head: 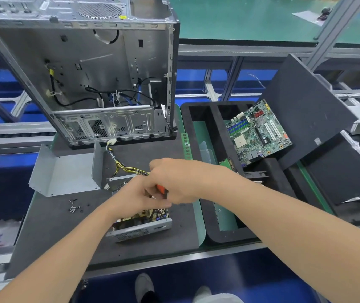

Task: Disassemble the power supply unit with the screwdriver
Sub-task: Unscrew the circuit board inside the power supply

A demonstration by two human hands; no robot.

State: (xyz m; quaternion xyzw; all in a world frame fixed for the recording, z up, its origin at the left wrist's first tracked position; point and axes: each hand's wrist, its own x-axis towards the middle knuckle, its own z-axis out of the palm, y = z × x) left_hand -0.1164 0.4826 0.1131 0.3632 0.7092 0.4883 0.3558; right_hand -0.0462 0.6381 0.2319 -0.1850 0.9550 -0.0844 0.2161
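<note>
The green worktop is covered at left by a dark mat; a black foam tray is set at right.

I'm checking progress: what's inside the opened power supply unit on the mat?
Inside the power supply unit, a circuit board with components shows at the near end; yellow-and-black wires leave the far end. The left hand and the right hand, gripping the screwdriver, cover the middle.

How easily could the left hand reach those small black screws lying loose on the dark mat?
Probably yes: the small black screws lie just left of the left hand, with only bare dark mat between.
</note>
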